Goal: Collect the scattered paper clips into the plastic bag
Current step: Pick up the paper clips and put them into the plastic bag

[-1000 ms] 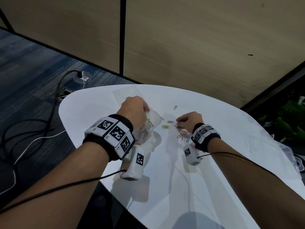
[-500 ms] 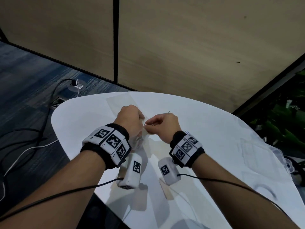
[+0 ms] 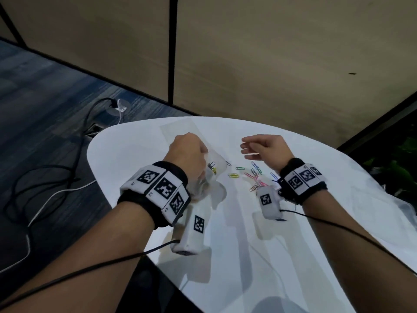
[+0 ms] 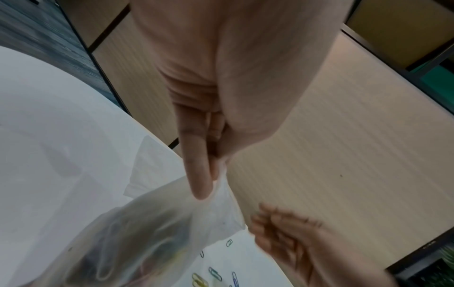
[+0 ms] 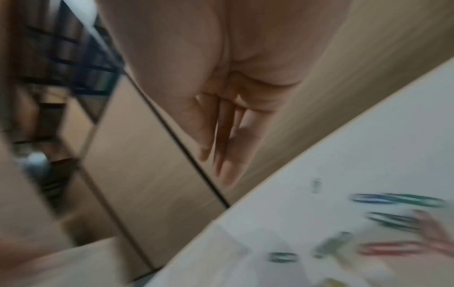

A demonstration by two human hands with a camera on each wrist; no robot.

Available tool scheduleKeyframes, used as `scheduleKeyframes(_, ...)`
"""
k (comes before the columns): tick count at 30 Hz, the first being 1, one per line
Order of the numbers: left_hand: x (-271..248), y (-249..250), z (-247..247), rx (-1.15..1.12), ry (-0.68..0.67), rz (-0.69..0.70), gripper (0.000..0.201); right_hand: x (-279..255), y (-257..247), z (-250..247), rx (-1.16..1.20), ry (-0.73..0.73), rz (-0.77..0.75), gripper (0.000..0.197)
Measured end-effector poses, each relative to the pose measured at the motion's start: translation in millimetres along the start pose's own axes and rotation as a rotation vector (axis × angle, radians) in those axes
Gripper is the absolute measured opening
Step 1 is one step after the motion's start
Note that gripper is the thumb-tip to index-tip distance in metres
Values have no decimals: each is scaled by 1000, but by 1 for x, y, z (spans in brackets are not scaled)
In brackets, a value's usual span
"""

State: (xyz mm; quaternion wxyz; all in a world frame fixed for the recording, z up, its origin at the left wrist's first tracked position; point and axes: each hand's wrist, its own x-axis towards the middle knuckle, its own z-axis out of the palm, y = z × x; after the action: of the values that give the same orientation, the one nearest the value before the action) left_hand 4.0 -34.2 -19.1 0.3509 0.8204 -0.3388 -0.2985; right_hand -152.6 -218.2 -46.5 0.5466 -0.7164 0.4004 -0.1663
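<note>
My left hand (image 3: 188, 152) pinches the rim of a clear plastic bag (image 3: 214, 170) and holds it up above the white table (image 3: 248, 256); the left wrist view shows thumb and finger clamped on the bag (image 4: 152, 233), with several clips inside. My right hand (image 3: 262, 146) hovers to the right of the bag with straight, spread fingers and nothing in it. Several coloured paper clips (image 3: 253, 175) lie scattered on the table between and below the hands; in the right wrist view the paper clips (image 5: 393, 217) are blurred.
The table's curved far edge (image 3: 203, 118) lies just beyond the hands, with a wood-panel wall behind. Black and white cables (image 3: 56, 177) run over the carpet at left. A clear plastic box (image 3: 404, 206) sits at the table's right edge.
The right hand went from the clip pile to the bag mouth, then drew back to the right and opened. The left hand has kept holding the bag.
</note>
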Motion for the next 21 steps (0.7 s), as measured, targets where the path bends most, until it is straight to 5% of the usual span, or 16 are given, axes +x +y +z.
scheduleKeyframes(4,-1,-4,-6,6,2,0,27,44,52,-13,-778,22,253,42)
scheduleKeyframes(7,0,-4,-6,4,-3,10,27,61,63,1,-866,-44,277,56)
scheduleKeyframes(10,1,-3,-5,1,-9,17,26,68,58,22,-890,-67,213,54)
scheduleKeyframes(17,0,1,-1,22,-17,18,27,12,75,59,-1216,-432,-173,66)
scheduleKeyframes(21,-4,2,-1,32,-29,7,25,-23,92,27,-1403,-393,-285,67)
